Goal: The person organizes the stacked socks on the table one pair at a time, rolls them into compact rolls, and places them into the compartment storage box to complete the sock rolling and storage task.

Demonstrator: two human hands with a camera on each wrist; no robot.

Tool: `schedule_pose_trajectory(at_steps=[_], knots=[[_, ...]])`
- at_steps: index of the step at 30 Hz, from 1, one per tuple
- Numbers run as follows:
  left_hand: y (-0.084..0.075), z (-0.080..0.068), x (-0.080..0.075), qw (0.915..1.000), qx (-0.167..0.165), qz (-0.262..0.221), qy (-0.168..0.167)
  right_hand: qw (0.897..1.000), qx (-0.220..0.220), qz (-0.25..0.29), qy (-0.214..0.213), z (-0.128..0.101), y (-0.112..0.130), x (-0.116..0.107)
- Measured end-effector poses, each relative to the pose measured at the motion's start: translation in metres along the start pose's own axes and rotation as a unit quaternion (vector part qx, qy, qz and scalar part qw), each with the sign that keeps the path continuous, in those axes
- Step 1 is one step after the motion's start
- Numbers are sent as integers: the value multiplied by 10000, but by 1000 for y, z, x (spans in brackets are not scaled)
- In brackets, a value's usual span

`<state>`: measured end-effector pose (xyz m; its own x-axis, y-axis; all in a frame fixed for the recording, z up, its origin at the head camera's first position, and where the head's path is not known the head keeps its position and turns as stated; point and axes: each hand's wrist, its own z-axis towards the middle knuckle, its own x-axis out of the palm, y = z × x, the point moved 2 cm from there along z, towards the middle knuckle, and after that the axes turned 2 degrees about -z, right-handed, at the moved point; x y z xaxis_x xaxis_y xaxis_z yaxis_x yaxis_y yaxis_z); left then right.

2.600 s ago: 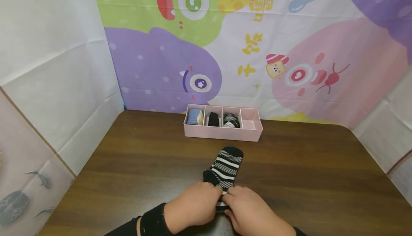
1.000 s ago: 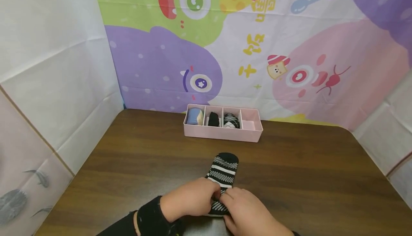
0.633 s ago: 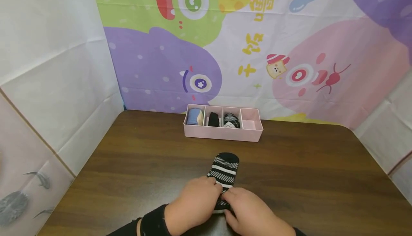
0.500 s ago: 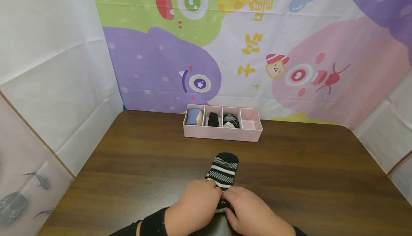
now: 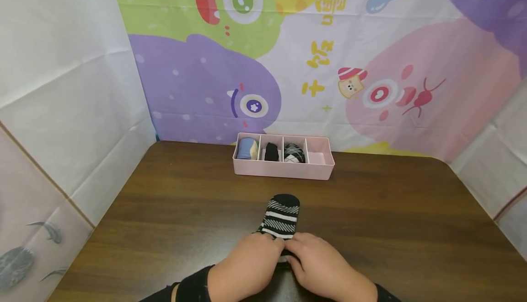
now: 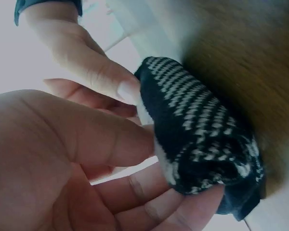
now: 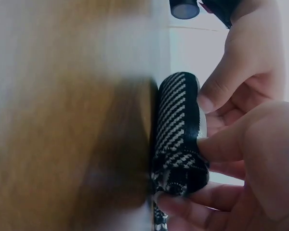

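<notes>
A black-and-white striped sock [image 5: 282, 215] lies on the table with its black toe pointing away from me. Its near end is turned into a thick roll [image 7: 171, 115], seen closely in both wrist views. My left hand [image 5: 249, 263] pinches the left end of this roll, thumb on the near side and fingers curled beneath. At the right end, my right hand [image 5: 325, 265] pinches the roll in the same way, the two hands nearly meeting. From the head view the hands cover most of the roll; a spiral of layers shows at its end in the left wrist view.
A pink divided box [image 5: 284, 169] stands at the table's [image 5: 391, 210] back edge. Its compartments hold a blue rolled sock [image 5: 247, 148], a black one [image 5: 271, 152] and a checked one [image 5: 294, 153]. A cartoon-print cloth [image 5: 313, 123] hangs behind.
The sock's near end has been rolled further up, so less of its flat length shows than at first. Its toe has shifted slightly left in view. Both hands keep pinching the rolled end.
</notes>
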<state>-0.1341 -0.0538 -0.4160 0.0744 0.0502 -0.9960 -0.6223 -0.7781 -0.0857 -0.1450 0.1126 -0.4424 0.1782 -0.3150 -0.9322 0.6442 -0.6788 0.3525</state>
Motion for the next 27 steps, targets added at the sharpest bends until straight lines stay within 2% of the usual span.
schedule_pose_trajectory(at_steps=[5, 9, 13, 16, 19, 23, 27], knots=[[5, 5, 4, 9999, -74, -151, -11, 9983, 11, -450, -378, 0, 2, -1], [8, 8, 4, 9993, -190, -330, 29, 9959, -157, -625, -631, 0, 4, -1], [10, 9, 4, 9977, -397, -544, -60, 9966, -277, -652, -422, -1, 5, -2], [12, 10, 3, 9964, -543, -647, 0, 9966, -270, -758, -163, 0, 4, -3], [13, 11, 3, 9981, -469, -396, -24, 9959, -265, -857, -83, 1, 4, -4], [9, 7, 1, 9988, -236, 312, -291, 9954, -280, -897, -158, 1, 5, -4], [4, 1, -2, 9959, -270, 806, -308, 9963, -258, -798, -201, 1, 4, -2]])
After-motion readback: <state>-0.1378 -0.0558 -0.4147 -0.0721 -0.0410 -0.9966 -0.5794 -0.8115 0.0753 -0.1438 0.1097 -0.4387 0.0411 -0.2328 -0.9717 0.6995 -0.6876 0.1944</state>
